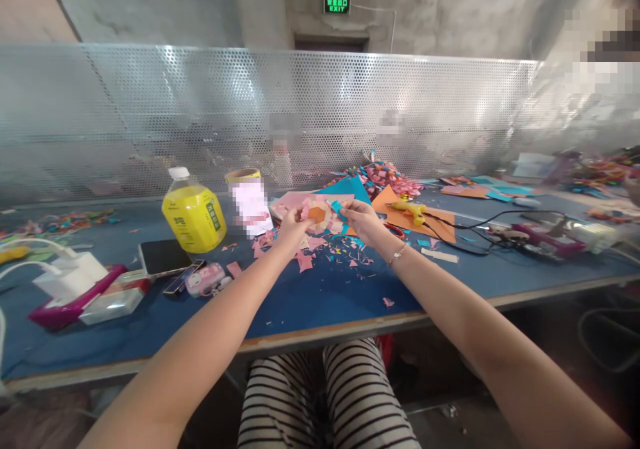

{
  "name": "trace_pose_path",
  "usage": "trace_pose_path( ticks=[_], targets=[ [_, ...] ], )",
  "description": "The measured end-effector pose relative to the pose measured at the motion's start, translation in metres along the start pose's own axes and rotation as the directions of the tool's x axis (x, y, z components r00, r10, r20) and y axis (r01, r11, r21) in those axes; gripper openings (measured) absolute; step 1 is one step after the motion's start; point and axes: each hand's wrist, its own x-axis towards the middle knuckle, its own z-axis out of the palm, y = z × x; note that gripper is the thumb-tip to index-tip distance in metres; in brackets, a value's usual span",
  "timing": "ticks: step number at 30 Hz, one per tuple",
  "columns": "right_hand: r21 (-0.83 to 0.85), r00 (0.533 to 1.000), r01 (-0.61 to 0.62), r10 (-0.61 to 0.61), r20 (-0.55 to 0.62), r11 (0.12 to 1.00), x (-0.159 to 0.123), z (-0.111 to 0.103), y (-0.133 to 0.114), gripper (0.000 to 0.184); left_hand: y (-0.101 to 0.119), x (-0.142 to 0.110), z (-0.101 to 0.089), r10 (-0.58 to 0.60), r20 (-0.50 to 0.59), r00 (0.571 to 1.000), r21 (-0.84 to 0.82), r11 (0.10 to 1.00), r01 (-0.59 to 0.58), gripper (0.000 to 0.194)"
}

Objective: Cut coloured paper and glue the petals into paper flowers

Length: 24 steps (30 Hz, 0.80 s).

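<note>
Both my arms reach out over the blue worktable (320, 302). My left hand (291, 224) and my right hand (361, 218) are closed on the two sides of a small paper craft piece (319, 215), pale pink with an orange middle. It is held just above a scatter of pink paper scraps (313, 254). A thin bracelet sits on my right wrist. Pink, blue and orange paper sheets (390, 205) lie right behind my hands.
A yellow drink bottle (193, 214), a tape roll (243, 175), a phone (163, 257) and a pink case (206, 278) stand at the left. A yellow glue gun (410, 210) with black cable lies at the right. A perforated metal screen (150, 115) backs the table.
</note>
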Motion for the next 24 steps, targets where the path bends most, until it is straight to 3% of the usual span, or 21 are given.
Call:
trace_pose_path(
  ticks=[4,9,13,19,24],
  targets=[
    [0.009,0.994,0.071,-0.07,-0.088,0.997,0.003,-0.01,-0.009,0.028,0.005,0.002,-0.007,0.098,0.013,0.995,0.212,0.972,-0.099,0.022],
    [-0.204,0.964,0.148,-0.187,-0.189,0.968,0.009,-0.021,-0.01,0.02,0.008,-0.002,-0.007,0.134,0.121,0.984,0.321,0.932,-0.166,0.026],
    [-0.295,0.957,0.159,-0.221,-0.189,0.942,0.009,-0.023,-0.009,0.015,0.009,-0.005,-0.006,0.151,0.224,0.963,0.31,0.925,-0.218,0.032],
    [-0.308,0.994,-0.008,-0.025,-0.104,0.951,0.005,-0.019,-0.006,0.031,0.01,-0.006,-0.005,0.153,0.333,0.931,0.247,0.938,-0.242,0.023],
    [-0.363,0.992,-0.129,0.12,-0.047,0.923,0.004,-0.018,0.0,0.019,0.012,-0.006,-0.005,0.149,0.347,0.926,0.263,0.932,-0.249,0.022]
  ],
)
